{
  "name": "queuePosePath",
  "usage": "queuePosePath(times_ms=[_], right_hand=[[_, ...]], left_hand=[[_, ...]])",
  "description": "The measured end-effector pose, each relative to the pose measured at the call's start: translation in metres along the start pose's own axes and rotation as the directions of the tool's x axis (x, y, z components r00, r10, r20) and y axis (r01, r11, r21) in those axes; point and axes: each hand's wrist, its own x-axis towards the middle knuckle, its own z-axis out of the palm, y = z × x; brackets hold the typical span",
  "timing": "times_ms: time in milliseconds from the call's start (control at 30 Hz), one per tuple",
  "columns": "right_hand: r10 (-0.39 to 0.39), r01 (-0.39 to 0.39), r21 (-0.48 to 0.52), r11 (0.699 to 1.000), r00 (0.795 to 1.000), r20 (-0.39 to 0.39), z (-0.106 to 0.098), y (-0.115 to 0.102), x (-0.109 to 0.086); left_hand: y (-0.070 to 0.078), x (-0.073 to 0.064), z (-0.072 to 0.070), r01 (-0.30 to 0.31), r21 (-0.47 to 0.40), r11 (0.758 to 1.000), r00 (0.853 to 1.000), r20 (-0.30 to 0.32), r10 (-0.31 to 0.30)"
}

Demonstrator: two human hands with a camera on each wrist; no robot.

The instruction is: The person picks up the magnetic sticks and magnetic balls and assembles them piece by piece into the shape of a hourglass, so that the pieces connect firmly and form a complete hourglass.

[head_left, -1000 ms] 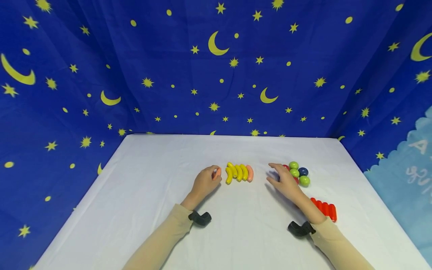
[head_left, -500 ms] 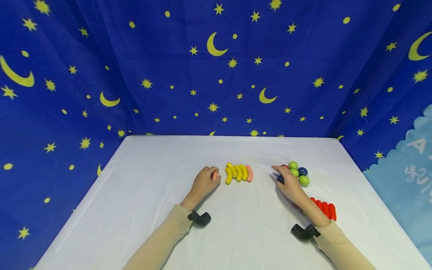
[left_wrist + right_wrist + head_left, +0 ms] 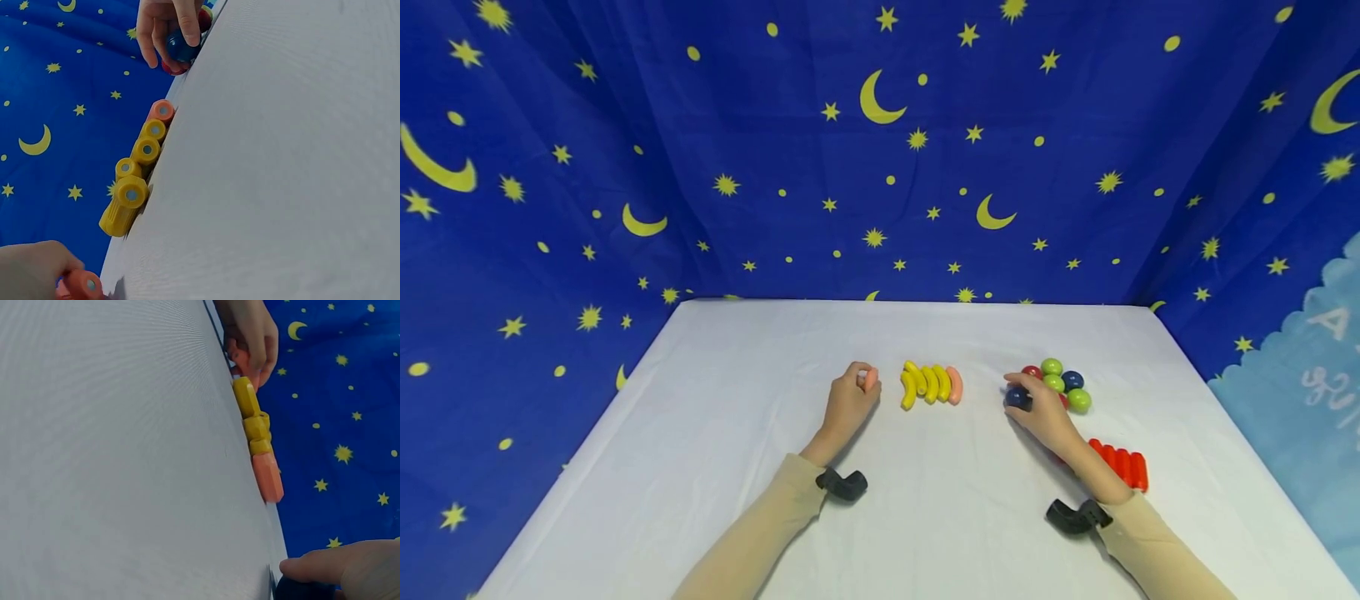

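Observation:
In the head view, my left hand [image 3: 847,408] pinches a salmon-pink curved piece [image 3: 871,380] shaped like a small banana, just left of the row. Whether a second pink piece sits behind it is unclear. The row holds several yellow toy bananas [image 3: 931,383], ending at the right with another pink curved piece [image 3: 955,386]. My right hand [image 3: 1048,417] grips a dark blue ball [image 3: 1017,397] between thumb and fingers, at the left side of a cluster of balls. In the left wrist view the fingers curl round that blue ball [image 3: 181,47].
Green balls [image 3: 1052,367], another dark blue ball [image 3: 1072,381] and red balls [image 3: 1032,372] lie beside my right hand, partly covered by it. Several red sticks [image 3: 1122,465] lie side by side near my right forearm. A starry blue cloth [image 3: 820,150] stands behind the white table [image 3: 940,517].
My right hand has closed its fingers on the blue ball, which was hidden a second ago, and moved slightly right. My left hand has drawn slightly left with the pink piece.

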Motion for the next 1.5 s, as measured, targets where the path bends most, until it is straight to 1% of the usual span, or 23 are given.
queuePosePath(times_ms=[100, 200, 300, 400, 433, 567, 667, 700, 733, 767, 833, 933, 967, 1000, 1067, 1167, 1233, 1333, 1400, 1500], right_hand=[[0.019, -0.019, 0.011, 1.0, 1.0, 0.008, 0.0, -0.002, 0.001], [0.028, -0.028, 0.016, 0.999, 1.0, -0.001, 0.001, -0.005, 0.003], [0.028, -0.028, 0.032, 0.999, 0.999, -0.015, 0.002, -0.008, 0.005], [0.017, -0.015, 0.051, 0.999, 0.999, -0.034, 0.004, -0.01, 0.008], [0.014, -0.012, 0.06, 0.998, 0.999, -0.038, 0.005, -0.011, 0.01], [0.003, 0.002, 0.091, 0.996, 0.999, -0.051, 0.011, -0.015, 0.015], [0.001, 0.005, 0.133, 0.991, 0.999, -0.042, 0.017, -0.02, 0.019], [-0.003, 0.009, 0.146, 0.989, 0.999, -0.038, 0.018, -0.022, 0.02], [-0.007, 0.012, 0.163, 0.987, 1.0, -0.03, 0.02, -0.024, 0.021], [-0.011, 0.015, 0.173, 0.985, 1.0, -0.025, 0.021, -0.026, 0.022], [-0.02, 0.022, 0.196, 0.98, 1.0, -0.009, 0.023, -0.03, 0.023], [-0.026, 0.022, 0.215, 0.976, 1.0, 0.016, 0.021, -0.05, 0.022], [-0.03, 0.025, 0.219, 0.975, 0.999, 0.02, 0.023, -0.053, 0.022], [-0.034, 0.028, 0.228, 0.973, 0.999, 0.023, 0.024, -0.055, 0.022], [-0.046, 0.04, 0.238, 0.97, 0.999, 0.021, 0.028, -0.059, 0.024], [-0.086, 0.081, 0.247, 0.966, 0.996, 0.012, 0.04, -0.049, 0.027], [-0.119, 0.114, 0.243, 0.963, 0.993, 0.007, 0.043, -0.05, 0.028], [-0.162, 0.158, 0.238, 0.958, 0.987, -0.002, 0.047, -0.054, 0.028], [-0.181, 0.177, 0.234, 0.956, 0.984, -0.008, 0.049, -0.058, 0.027], [-0.194, 0.19, 0.236, 0.953, 0.981, -0.006, 0.052, -0.063, 0.026]], left_hand=[[-0.001, 0.0, 0.0, 0.047, -0.057, 0.997, 0.999, -0.008, -0.047], [0.0, -0.002, -0.001, 0.109, -0.128, 0.986, 0.994, 0.001, -0.11], [0.002, -0.006, -0.003, 0.168, -0.18, 0.969, 0.986, 0.034, -0.164], [0.002, -0.01, -0.005, 0.211, -0.217, 0.953, 0.977, 0.06, -0.203], [0.002, -0.012, -0.005, 0.217, -0.226, 0.95, 0.976, 0.066, -0.208], [0.002, -0.018, -0.006, 0.261, -0.321, 0.91, 0.965, 0.098, -0.243], [0.002, -0.022, -0.005, 0.262, -0.395, 0.88, 0.964, 0.138, -0.225], [0.003, -0.023, -0.005, 0.255, -0.41, 0.876, 0.966, 0.152, -0.21], [0.004, -0.024, -0.005, 0.253, -0.414, 0.875, 0.965, 0.173, -0.197], [0.009, -0.025, -0.008, 0.243, -0.414, 0.877, 0.965, 0.192, -0.177], [0.02, -0.028, -0.014, 0.231, -0.413, 0.881, 0.961, 0.236, -0.142], [0.034, -0.031, -0.021, 0.221, -0.407, 0.886, 0.95, 0.294, -0.102], [0.039, -0.033, -0.023, 0.216, -0.411, 0.885, 0.948, 0.305, -0.089], [0.04, -0.034, -0.023, 0.216, -0.415, 0.884, 0.944, 0.319, -0.081], [0.042, -0.035, -0.022, 0.209, -0.421, 0.883, 0.942, 0.33, -0.065], [0.045, -0.038, -0.021, 0.202, -0.419, 0.885, 0.935, 0.352, -0.046], [0.047, -0.039, -0.02, 0.206, -0.418, 0.885, 0.929, 0.369, -0.042], [0.049, -0.041, -0.018, 0.225, -0.427, 0.876, 0.915, 0.402, -0.039], [0.05, -0.043, -0.017, 0.227, -0.432, 0.873, 0.908, 0.418, -0.029], [0.05, -0.044, -0.016, 0.227, -0.442, 0.868, 0.899, 0.439, -0.012]])
